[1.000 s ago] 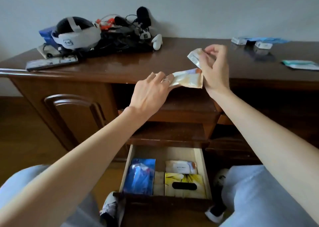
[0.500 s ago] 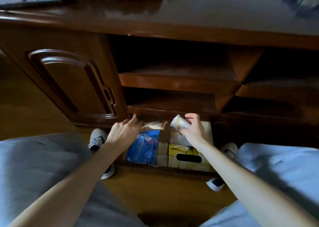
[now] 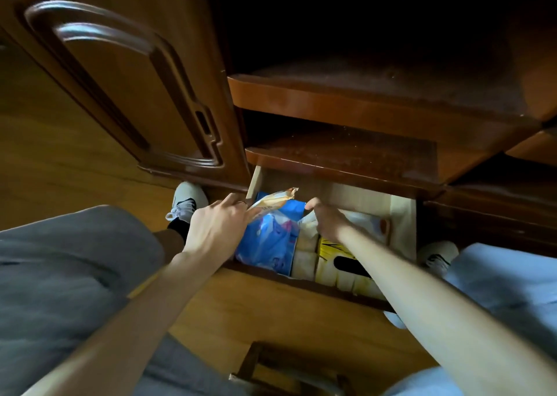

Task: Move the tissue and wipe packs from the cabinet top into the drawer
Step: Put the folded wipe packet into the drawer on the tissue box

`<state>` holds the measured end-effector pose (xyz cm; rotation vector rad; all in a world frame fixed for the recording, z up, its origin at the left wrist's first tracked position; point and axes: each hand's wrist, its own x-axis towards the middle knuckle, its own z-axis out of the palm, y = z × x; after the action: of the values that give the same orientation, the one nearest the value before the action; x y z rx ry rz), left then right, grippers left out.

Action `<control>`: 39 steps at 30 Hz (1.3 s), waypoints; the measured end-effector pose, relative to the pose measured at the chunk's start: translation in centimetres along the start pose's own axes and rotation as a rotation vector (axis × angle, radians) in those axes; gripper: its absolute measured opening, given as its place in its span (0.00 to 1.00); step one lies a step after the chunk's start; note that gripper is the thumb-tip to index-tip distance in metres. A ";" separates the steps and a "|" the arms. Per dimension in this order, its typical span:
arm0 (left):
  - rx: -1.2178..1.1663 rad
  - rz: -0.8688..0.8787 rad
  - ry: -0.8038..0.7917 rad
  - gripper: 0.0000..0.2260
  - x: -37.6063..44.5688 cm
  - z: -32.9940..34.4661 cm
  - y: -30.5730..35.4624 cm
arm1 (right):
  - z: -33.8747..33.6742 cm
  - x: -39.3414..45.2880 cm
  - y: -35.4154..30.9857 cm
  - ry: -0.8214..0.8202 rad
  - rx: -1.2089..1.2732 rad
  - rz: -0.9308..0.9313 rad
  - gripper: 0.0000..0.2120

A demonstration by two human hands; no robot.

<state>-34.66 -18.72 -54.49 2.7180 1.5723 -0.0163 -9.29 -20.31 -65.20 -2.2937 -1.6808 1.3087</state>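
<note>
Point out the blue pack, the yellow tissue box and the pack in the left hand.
blue pack (image 3: pixel 268 245): head view, its crinkled front.
yellow tissue box (image 3: pixel 331 252): head view, yellow top.
pack in the left hand (image 3: pixel 275 199): head view, its free end.

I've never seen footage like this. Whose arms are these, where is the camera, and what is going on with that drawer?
No machine here: a person wears a camera on the head, looking down at their own hands. The open drawer of a wooden cabinet already holds a blue pack and a yellow tissue box. The left hand pinches a small orange-and-white pack above the blue one. The right hand reaches into the drawer, fingers curled; whether it holds anything is hidden.
</note>
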 end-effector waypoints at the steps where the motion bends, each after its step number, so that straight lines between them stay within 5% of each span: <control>1: 0.004 0.001 -0.008 0.16 0.1 0.0 0.0 | 0.3 0.4 0.1 -0.008 -0.016 0.005 0.21; 8: 0.001 -0.003 -0.024 0.21 0.8 0.0 0.3 | 2.0 1.8 0.1 -0.037 -0.215 -0.002 0.12; 15: 0.036 0.004 -0.067 0.19 1.0 0.2 0.7 | 3.5 1.9 0.5 0.176 -0.058 0.125 0.21; 20: 0.030 -0.012 -0.095 0.20 1.0 -0.1 0.7 | 3.9 1.2 1.9 0.111 -0.171 0.059 0.16; 24: 0.035 0.003 -0.094 0.19 1.1 0.1 1.0 | 3.7 0.6 1.2 0.083 -0.145 0.074 0.28; 28: -0.185 -0.099 0.021 0.18 2.3 0.5 1.9 | 1.2 -0.4 -0.2 0.167 0.002 -0.006 0.25; 31: -0.434 -0.239 -0.044 0.15 3.3 1.2 3.1 | -1.9 -2.1 -2.6 0.206 0.445 -0.084 0.15; 33: -0.876 -0.376 -0.150 0.18 3.7 1.3 3.8 | -3.7 -3.9 -3.7 0.183 0.728 -0.094 0.08; 35: -1.337 -0.496 -0.252 0.18 3.6 0.9 4.5 | -4.7 -5.6 -3.8 0.086 0.909 -0.143 0.14; 37: -1.442 -0.477 -0.283 0.13 3.1 0.7 5.2 | -5.0 -7.0 -2.9 0.013 0.962 -0.174 0.21; 39: -1.331 -0.447 -0.277 0.11 3.0 1.2 6.0 | -4.7 -8.1 -1.6 0.042 0.870 -0.188 0.18</control>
<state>-27.99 -19.14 -55.70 1.2788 1.2986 0.4458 -8.25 -23.96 -56.52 -1.5924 -0.9658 1.5140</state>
